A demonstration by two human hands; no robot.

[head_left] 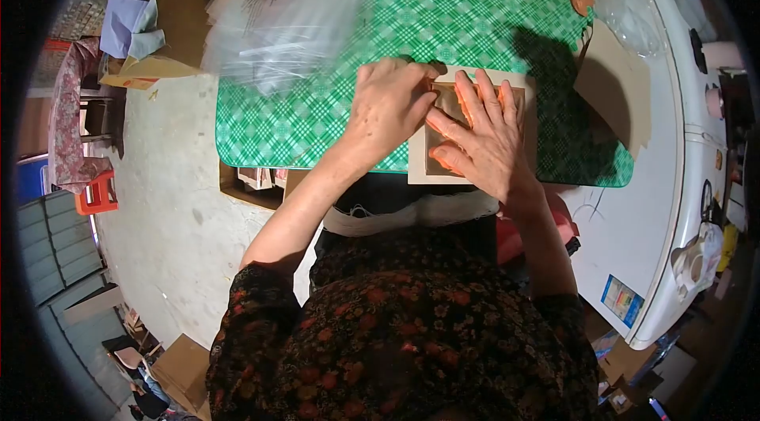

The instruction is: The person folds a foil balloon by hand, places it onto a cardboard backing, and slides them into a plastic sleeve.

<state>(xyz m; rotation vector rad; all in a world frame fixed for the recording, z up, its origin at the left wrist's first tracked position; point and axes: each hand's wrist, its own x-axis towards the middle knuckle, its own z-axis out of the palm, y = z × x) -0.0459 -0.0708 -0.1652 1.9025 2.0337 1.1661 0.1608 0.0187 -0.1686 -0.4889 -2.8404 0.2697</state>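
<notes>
A shallow square cardboard tray (417, 158) with a pale flat rim and a brown sunken middle lies at the table's near edge. My right hand (487, 130) is spread flat over the sunken middle, fingers apart. Bits of something orange (453, 158) show between and beside these fingers; its kind is mostly hidden under the hand. At the tray's upper left rim is my left hand (389, 107), its fingers bent and closed together. What the left fingertips pinch, if anything, is hidden.
A green checked cloth covers the table (443, 5). Clear plastic bags (293, 13) are stacked at its left. Flat cardboard (613, 89) and a white fridge-like appliance (661, 207) are at the right. An open carton (178, 25) stands left, and a red stool (99, 193) is on the floor.
</notes>
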